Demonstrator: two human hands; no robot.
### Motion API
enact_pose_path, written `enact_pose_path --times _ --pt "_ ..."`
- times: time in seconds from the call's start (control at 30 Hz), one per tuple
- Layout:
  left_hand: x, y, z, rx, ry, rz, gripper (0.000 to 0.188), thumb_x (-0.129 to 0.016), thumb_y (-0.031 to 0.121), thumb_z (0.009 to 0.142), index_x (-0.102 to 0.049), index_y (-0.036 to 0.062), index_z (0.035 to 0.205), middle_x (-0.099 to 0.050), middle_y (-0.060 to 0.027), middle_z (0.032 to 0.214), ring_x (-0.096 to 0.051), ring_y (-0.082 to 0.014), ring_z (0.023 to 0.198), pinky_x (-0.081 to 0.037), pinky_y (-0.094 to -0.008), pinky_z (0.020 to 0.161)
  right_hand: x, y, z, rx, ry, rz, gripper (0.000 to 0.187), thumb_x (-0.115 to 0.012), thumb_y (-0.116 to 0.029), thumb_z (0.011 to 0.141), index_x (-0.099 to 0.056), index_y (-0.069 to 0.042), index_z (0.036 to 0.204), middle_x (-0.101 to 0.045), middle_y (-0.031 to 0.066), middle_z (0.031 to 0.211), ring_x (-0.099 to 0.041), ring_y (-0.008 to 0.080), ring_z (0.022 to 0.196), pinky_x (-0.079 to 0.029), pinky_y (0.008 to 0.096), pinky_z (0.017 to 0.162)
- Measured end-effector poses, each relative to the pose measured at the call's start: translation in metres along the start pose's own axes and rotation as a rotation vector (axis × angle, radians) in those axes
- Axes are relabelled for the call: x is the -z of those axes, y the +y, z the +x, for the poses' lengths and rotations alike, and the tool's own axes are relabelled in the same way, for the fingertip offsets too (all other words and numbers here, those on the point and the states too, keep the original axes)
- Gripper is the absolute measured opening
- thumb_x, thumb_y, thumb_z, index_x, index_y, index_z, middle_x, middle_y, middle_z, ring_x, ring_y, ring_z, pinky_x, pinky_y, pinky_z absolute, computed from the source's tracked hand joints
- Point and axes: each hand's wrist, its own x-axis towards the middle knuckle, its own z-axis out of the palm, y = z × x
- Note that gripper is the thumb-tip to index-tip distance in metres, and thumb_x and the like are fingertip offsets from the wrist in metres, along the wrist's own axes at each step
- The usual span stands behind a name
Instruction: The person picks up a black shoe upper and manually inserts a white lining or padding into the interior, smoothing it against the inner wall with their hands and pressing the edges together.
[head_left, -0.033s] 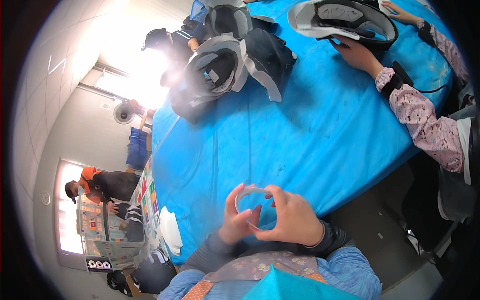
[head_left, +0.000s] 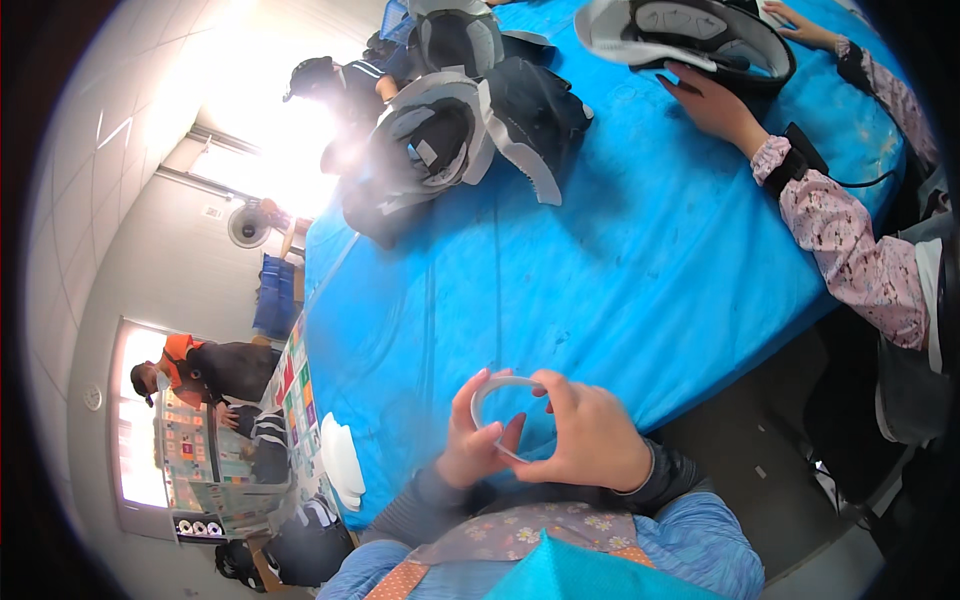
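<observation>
Low over the near edge of the blue-covered table [head_left: 450, 310], my two hands hold a thin whitish band [head_left: 477, 402] curved into a ring. Fingers of my left hand [head_left: 472, 435] pinch its left side. My right hand [head_left: 590, 430] grips the right side, with thumb below and index finger above. Blue cloth shows through the ring's middle. Part of the band is hidden behind the right fingers.
Upturned helmets [head_left: 480, 165] with black-and-white padding sit at the far left. A co-worker's hand [head_left: 715, 108] supports another helmet [head_left: 650, 60] at the far right. White flat pieces [head_left: 341, 465] lie at the left edge. Another person [head_left: 230, 370] works farther left.
My band has tilted slightly between my fingers, showing a little more of its inner face. At the far right, the co-worker's helmet has shifted slightly.
</observation>
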Motion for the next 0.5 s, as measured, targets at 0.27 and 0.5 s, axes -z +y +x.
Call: enact_pose_path --times 0.27,0.5 --pt "0.039 -0.065 0.039 0.065 -0.067 -0.123 0.080 -0.063 0.040 0.098 -0.019 0.0181 0.160 -0.039 -0.0254 0.150 -0.055 -0.0400 0.128 -0.044 -0.0539 0.106 0.022 0.033 0.004 0.003 0.101 -0.141 0.084 -0.089 -0.039 0.065 -0.047 0.000 0.127 -0.067 0.0140 0.097 -0.067 0.0301 0.076 -0.055 0.0409 0.068" --pt "0.050 -0.158 0.103 0.929 0.237 -0.364 0.065 -0.052 0.036 0.106 -0.023 0.0121 0.159 -0.041 -0.0155 0.153 -0.053 -0.0315 0.132 -0.045 -0.0432 0.105 0.029 0.032 0.000 -0.003 0.100 -0.052 0.079 -0.086 -0.042 0.069 -0.050 0.005 0.122 -0.066 0.0205 0.086 -0.066 0.0385 0.077 -0.052 0.0453 0.066"
